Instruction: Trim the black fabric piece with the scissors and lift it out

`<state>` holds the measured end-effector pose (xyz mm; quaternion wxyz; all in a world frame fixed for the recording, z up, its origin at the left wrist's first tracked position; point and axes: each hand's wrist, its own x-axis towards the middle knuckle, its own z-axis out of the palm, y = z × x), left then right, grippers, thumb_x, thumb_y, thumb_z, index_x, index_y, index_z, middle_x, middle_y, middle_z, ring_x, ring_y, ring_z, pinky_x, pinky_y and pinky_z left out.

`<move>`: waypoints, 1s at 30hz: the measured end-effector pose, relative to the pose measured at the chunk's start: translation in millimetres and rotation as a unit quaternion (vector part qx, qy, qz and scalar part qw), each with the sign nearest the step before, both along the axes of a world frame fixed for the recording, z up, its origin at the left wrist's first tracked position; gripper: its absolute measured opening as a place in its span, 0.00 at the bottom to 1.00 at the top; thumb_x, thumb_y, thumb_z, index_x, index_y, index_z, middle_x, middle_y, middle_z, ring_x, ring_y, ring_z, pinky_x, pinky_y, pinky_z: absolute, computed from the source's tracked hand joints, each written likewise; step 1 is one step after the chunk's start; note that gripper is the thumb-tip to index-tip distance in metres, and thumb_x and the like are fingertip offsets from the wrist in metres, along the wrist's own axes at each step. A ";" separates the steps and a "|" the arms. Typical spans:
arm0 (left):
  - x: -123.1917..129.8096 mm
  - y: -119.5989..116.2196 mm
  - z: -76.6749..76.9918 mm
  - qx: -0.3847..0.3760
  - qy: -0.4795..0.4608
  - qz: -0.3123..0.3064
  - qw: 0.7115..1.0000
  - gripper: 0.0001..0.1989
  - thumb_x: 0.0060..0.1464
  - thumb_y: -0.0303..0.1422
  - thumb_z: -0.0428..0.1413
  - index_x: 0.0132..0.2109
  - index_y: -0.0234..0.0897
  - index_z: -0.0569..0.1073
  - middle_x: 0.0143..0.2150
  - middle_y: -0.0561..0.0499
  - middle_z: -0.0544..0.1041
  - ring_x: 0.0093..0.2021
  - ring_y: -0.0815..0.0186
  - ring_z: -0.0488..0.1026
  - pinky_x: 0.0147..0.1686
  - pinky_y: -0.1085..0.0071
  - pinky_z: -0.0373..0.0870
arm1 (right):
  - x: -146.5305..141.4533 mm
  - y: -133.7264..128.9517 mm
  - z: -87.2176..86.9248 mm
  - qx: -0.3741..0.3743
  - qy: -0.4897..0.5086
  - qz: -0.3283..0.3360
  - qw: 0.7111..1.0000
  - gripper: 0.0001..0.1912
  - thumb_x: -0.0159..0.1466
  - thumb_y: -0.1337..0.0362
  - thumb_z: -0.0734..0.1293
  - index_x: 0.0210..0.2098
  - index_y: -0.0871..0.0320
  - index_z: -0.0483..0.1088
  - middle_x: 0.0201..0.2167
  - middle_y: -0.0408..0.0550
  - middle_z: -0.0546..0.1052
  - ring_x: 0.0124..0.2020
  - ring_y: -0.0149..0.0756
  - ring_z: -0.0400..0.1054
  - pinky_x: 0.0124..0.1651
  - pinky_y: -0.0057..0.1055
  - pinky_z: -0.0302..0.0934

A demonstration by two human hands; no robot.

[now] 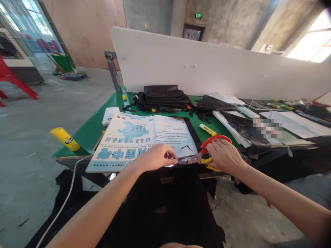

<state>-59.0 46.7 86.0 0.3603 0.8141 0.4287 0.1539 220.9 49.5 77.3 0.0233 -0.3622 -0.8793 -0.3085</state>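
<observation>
My right hand (pixel 224 155) grips a pair of scissors (pixel 193 159) with one red and one yellow handle, blades pointing left. The blade tips reach the fingertips of my left hand (pixel 159 156), which is closed in a pinch at the table's front edge. A small dark bit shows by the blades; what the left fingers hold is too small to make out. Just beyond both hands an open book (pixel 170 132) lies on the green table, its printed blue cover page (pixel 131 134) on the left. Thin black scraps (pixel 186 148) rest on its right page.
A stack of black sheets (pixel 162 98) sits at the back against a white panel (pixel 207 65). Glue sticks (pixel 207 129) and a yellow glue bottle (pixel 65 138) lie on the table. A white device (pixel 110 116) is at left. Papers and black material (pixel 240 127) spread rightward; a cable (pixel 71 193) hangs down.
</observation>
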 end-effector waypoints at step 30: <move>-2.2 0.3 -2.1 0.001 -0.024 -0.004 1.000 0.10 0.50 0.40 0.54 0.35 0.41 0.75 0.32 0.54 0.74 0.32 0.68 0.68 0.29 0.73 0.57 | -25.4 9.0 3.4 0.094 -0.008 0.120 0.988 0.06 0.60 0.68 0.61 0.27 0.60 0.67 0.24 0.46 0.71 0.29 0.35 0.62 0.33 0.34 0.45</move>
